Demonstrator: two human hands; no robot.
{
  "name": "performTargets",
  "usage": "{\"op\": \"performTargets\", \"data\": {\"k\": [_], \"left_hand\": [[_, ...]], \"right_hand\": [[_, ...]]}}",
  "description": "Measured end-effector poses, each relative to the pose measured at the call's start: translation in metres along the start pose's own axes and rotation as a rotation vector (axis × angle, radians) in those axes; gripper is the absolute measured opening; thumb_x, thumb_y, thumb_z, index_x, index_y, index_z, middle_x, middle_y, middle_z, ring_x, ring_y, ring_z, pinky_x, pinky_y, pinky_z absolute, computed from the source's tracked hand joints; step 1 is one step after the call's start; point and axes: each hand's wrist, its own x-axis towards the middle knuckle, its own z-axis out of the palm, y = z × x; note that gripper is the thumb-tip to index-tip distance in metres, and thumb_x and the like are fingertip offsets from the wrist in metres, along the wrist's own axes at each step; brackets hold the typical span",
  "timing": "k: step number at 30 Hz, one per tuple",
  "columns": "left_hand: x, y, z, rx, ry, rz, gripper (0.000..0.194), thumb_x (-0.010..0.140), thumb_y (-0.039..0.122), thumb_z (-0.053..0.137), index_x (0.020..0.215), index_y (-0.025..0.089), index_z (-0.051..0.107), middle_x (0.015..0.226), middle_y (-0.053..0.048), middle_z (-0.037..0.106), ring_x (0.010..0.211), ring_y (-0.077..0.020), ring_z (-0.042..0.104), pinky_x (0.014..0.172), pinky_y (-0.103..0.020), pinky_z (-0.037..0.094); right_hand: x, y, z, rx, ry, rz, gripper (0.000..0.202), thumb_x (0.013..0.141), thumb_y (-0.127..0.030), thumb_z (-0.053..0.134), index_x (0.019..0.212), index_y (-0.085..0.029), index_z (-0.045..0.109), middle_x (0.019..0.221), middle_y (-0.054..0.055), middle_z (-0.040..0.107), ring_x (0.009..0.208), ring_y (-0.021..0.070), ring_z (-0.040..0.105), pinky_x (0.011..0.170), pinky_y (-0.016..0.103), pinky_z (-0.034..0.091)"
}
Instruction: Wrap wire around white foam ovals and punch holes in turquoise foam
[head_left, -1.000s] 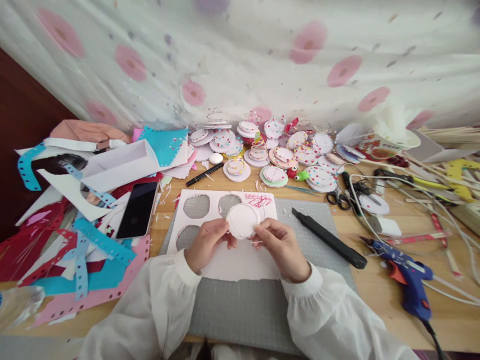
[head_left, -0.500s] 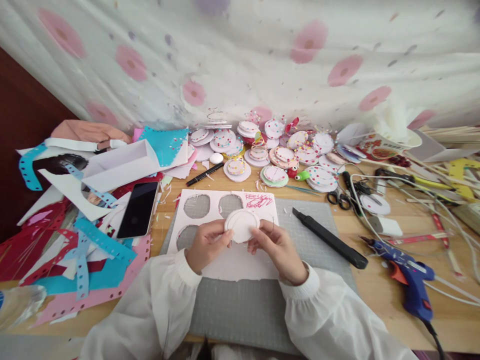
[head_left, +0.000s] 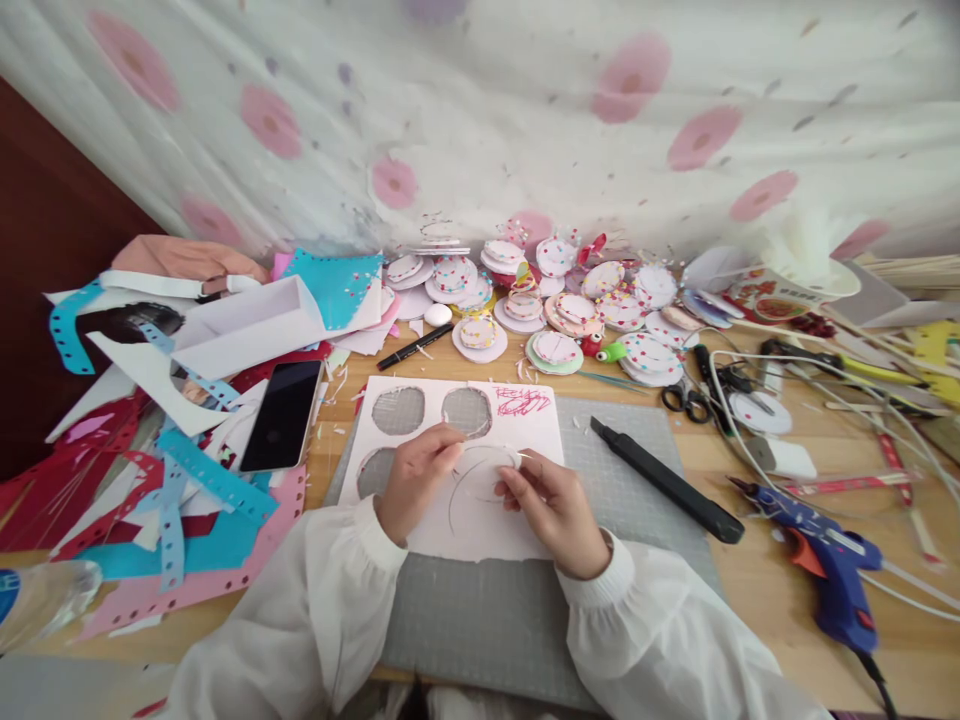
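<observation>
Over the white sheet [head_left: 495,535] with cut-out round holes, my right hand [head_left: 551,505] pinches a white paper disc [head_left: 491,468] by its right side. The disc's outline is faint against the sheet. My left hand [head_left: 420,475] is closed, thumb against fingers, to the left of the disc; a thin pale strip shows at its fingertips, too small to make out fully. A thin curved line hangs below the disc. Beneath the sheet lies a grey cutting mat [head_left: 480,620], with a black utility knife [head_left: 667,480] on its right part.
Decorated paper discs [head_left: 555,348] are piled along the back. Paper scraps [head_left: 214,475] and a phone [head_left: 283,415] lie left. Scissors [head_left: 686,402], a white cable and a blue glue gun [head_left: 817,550] are on the right. A plastic bottle [head_left: 52,600] stands near the left edge.
My left hand has let go of the disc's left edge and moved slightly up and away. My right hand still holds the disc. The view has shifted slightly.
</observation>
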Motion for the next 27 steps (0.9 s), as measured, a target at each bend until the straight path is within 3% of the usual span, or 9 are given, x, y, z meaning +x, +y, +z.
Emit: {"op": "performTargets", "data": {"k": [6, 9, 21, 27], "left_hand": [[-0.001, -0.001, 0.002, -0.030, 0.013, 0.030, 0.018, 0.085, 0.030, 0.057, 0.078, 0.016, 0.065, 0.078, -0.003, 0.060, 0.077, -0.0155, 0.055, 0.073, -0.027, 0.043], [0.000, 0.000, 0.004, -0.050, 0.062, -0.035, 0.016, 0.083, 0.030, 0.059, 0.074, 0.017, 0.064, 0.074, -0.001, 0.058, 0.072, -0.0142, 0.052, 0.067, -0.025, 0.041], [0.001, -0.006, 0.004, -0.166, 0.054, -0.213, 0.028, 0.083, 0.032, 0.060, 0.061, 0.015, 0.054, 0.060, 0.004, 0.043, 0.059, -0.0103, 0.038, 0.057, -0.024, 0.031], [0.002, -0.006, 0.002, -0.157, 0.014, -0.169, 0.027, 0.083, 0.025, 0.058, 0.058, 0.015, 0.050, 0.061, 0.003, 0.041, 0.061, -0.0106, 0.037, 0.058, -0.025, 0.030]], "right_hand": [[-0.001, 0.002, 0.000, -0.043, -0.002, -0.026, 0.024, 0.091, -0.034, 0.051, 0.073, -0.019, 0.056, 0.066, 0.001, 0.062, 0.058, 0.0111, 0.058, 0.056, 0.022, 0.044], [-0.002, 0.003, 0.002, -0.021, -0.009, 0.016, 0.026, 0.091, -0.037, 0.051, 0.070, -0.020, 0.051, 0.065, 0.001, 0.062, 0.056, 0.0112, 0.057, 0.053, 0.022, 0.043], [0.005, -0.009, 0.002, 0.314, -0.085, 0.293, 0.035, 0.084, -0.049, 0.056, 0.068, -0.019, 0.050, 0.060, -0.001, 0.059, 0.052, 0.0101, 0.053, 0.054, 0.023, 0.044], [0.003, -0.006, 0.001, 0.418, -0.094, 0.317, 0.032, 0.084, -0.045, 0.058, 0.068, -0.018, 0.053, 0.058, -0.003, 0.056, 0.054, 0.0102, 0.053, 0.056, 0.024, 0.044]]}}
